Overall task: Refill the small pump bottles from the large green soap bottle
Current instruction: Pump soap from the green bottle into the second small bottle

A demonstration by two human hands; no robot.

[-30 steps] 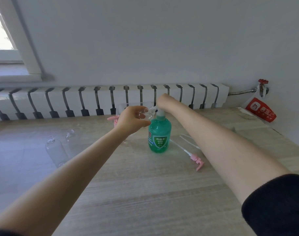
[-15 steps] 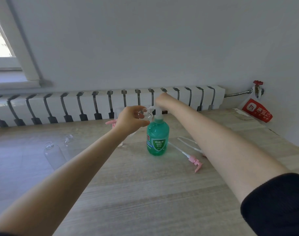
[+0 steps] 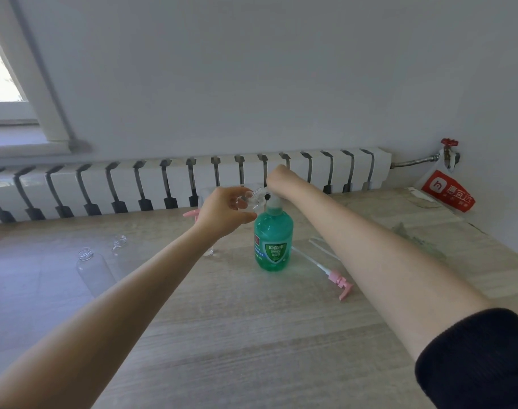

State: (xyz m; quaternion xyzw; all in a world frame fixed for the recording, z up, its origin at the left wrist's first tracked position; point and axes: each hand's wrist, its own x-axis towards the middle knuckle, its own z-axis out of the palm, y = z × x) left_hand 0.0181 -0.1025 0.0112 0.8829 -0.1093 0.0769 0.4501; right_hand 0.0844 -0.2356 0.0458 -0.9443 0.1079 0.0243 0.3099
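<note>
L hand (image 3: 222, 211) grips small clear bottle (image 3: 249, 201), tilted, neck at pump (image 3: 274, 202) of green soap bottle (image 3: 273, 240), upright mid-table (image 3: 251, 335). R hand (image 3: 278, 180) over pump top; fingers hidden, grip can't be told.

The green soap bottle (image 3: 274, 243) stands upright, small clear bottle (image 3: 253, 199) tilted alongside.

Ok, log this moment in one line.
left hand: holds small bottle | right hand: atop green bottle | pink pump: lying on table
</note>
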